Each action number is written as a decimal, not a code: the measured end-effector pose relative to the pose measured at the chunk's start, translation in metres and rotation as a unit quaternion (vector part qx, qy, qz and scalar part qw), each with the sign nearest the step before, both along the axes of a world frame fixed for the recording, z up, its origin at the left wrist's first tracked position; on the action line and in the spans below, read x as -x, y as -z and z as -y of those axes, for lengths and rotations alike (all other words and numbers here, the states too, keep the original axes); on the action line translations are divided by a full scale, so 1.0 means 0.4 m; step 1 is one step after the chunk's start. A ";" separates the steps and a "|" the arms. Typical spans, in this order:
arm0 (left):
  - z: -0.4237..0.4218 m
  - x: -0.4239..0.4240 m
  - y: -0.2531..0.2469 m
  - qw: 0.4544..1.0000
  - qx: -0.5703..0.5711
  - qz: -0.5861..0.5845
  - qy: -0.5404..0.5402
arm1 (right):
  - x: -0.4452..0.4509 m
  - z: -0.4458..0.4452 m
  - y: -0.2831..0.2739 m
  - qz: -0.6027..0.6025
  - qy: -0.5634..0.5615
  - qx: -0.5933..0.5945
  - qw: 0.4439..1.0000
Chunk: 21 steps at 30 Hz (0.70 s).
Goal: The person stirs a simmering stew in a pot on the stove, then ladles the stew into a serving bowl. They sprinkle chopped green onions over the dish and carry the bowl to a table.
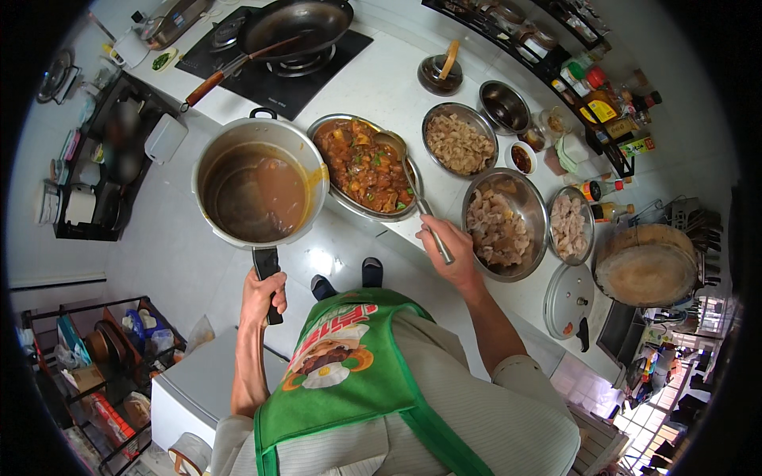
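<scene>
My left hand (265,294) grips the black handle of a metal pressure cooker pot (205,202), held at the counter's front edge. Brown sauce (280,202) covers part of the pot's bottom. In my right hand (449,250) is the handle of a metal ladle (418,199). The ladle's bowl rests on a saucy, reddish-brown stew (357,160) with green bits. That stew fills an oval metal dish (408,215) right beside the pot. Close to my right hand stands a steel bowl (536,208) with pale sliced meat (497,226).
Behind the dish are a bowl of cooked meat slices (458,143) and a lidded glass pot (440,74). A wok (297,30) sits on the gas hob (274,89), its handle jutting forward. A pressure cooker lid (568,300) and wooden chopping block (646,268) are at right.
</scene>
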<state>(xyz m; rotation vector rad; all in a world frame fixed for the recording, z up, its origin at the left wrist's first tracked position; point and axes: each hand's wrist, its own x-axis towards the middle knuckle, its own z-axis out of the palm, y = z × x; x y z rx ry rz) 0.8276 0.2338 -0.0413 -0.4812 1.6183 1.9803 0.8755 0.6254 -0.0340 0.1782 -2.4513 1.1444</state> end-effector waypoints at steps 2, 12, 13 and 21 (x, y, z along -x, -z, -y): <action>0.002 0.003 0.002 1.000 -0.002 -0.001 0.003 | -0.005 0.009 0.010 0.014 0.019 0.037 0.999; 0.007 0.013 -0.004 1.000 0.002 0.002 0.001 | -0.049 0.046 -0.033 0.007 0.004 0.043 0.999; 0.007 0.013 -0.006 1.000 0.001 0.004 0.000 | -0.051 0.053 -0.051 0.005 0.001 0.046 0.999; 0.015 0.019 -0.002 1.000 -0.010 0.010 0.008 | -0.021 0.059 -0.084 -0.017 -0.059 -0.069 0.996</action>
